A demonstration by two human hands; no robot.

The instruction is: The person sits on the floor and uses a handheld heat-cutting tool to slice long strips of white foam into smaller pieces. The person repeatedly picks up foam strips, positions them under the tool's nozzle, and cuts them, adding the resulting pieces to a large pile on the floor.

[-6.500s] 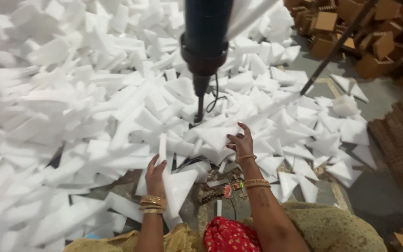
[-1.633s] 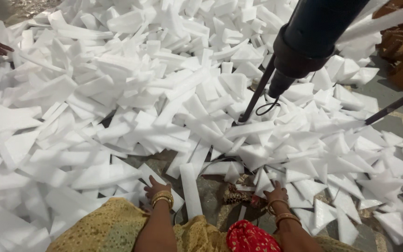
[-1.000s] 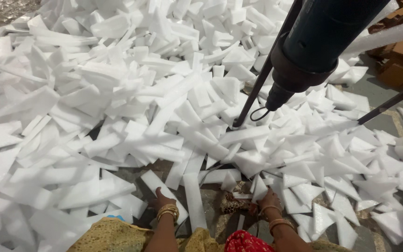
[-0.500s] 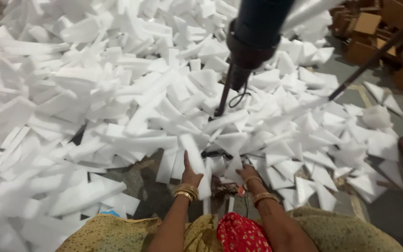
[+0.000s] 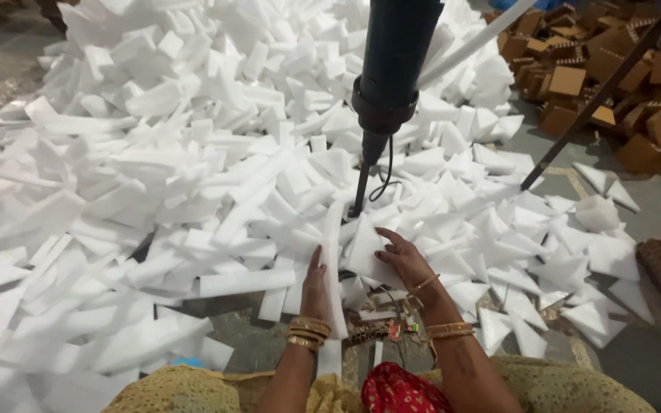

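Head view, looking down over the person's lap. The left hand [image 5: 315,279] lies flat, fingers together and stretched toward twelve o'clock, resting against a long white foam strip [image 5: 333,268] that runs upright from the wrist area into the heap. The right hand [image 5: 399,256], just beside it at three o'clock, has its fingers spread and laid on a flat foam piece [image 5: 365,248], thumb tucked beneath the edge, so the piece looks lightly held rather than clamped. Gold bangles [image 5: 307,333] ring the left wrist.

Straight above the hands, at twelve o'clock, a dark drill-like tool [image 5: 392,69] hangs down, its thin rod [image 5: 361,187] reaching the foam right by the right hand's fingertips. A huge foam pile [image 5: 193,153] of white offcuts fills the floor from nine to one o'clock. At two o'clock, well apart, sit brown cardboard blocks [image 5: 621,84]. Between the wrists lies a small jumble of coloured bits [image 5: 380,333], too small to tell apart.
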